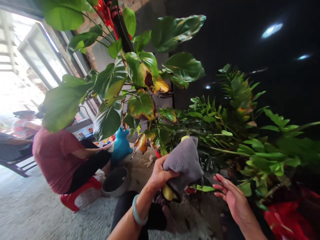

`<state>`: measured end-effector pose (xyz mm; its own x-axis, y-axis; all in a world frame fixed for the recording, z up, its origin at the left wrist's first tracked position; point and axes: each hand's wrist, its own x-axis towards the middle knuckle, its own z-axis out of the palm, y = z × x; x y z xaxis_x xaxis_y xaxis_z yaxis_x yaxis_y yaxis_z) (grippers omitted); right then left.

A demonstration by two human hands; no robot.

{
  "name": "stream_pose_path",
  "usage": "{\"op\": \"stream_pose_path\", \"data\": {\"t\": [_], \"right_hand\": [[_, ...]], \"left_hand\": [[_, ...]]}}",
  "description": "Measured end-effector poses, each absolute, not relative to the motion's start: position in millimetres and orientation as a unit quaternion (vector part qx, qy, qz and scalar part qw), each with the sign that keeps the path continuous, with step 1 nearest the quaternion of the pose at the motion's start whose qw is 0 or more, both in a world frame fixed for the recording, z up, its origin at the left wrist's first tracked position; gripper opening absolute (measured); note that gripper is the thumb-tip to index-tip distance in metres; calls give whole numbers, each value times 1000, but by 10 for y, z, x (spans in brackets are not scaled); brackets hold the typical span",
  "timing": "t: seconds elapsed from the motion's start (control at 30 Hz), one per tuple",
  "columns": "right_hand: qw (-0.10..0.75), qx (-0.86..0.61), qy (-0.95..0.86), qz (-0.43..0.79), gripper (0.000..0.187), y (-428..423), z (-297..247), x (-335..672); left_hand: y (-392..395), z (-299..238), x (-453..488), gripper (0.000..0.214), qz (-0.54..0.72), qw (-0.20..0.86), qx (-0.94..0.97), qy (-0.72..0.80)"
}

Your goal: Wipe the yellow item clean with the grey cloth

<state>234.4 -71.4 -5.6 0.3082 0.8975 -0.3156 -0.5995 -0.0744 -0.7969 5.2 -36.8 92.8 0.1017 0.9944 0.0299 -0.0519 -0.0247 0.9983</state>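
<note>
Hands work at a cluster of potted plants. The left hand [160, 175], a pale bracelet [137, 213] on its wrist, grips a grey cloth [185, 160] wrapped over a yellowing leaf [168, 193], just below the big-leaved plant [140, 86]. The right hand [231, 196] is open and flat, holding nothing, near a small green leaf [203, 188]. At left, a person in a red shirt [56, 156] sits on a red stool [77, 196] beside a blue figurine [121, 145].
</note>
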Motion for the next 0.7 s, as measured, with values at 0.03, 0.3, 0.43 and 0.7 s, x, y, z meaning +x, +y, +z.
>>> {"op": "stream_pose_path", "data": {"t": [0.03, 0.3, 0.43, 0.7], "right_hand": [[661, -467, -157, 566, 36, -712, -51, 2338], [664, -467, -173, 557, 32, -717, -74, 2330], [672, -453, -165, 562, 33, -716, -102, 2365], [666, -472, -170, 552, 34, -690, -90, 2322]], "left_hand": [[-314, 987, 89, 53, 515, 527, 511, 443], [-287, 590, 210, 46, 316, 492, 656, 477], [-336, 780, 171, 50, 352, 535, 628, 441], [-53, 822, 370, 48, 484, 511, 572, 422]]}}
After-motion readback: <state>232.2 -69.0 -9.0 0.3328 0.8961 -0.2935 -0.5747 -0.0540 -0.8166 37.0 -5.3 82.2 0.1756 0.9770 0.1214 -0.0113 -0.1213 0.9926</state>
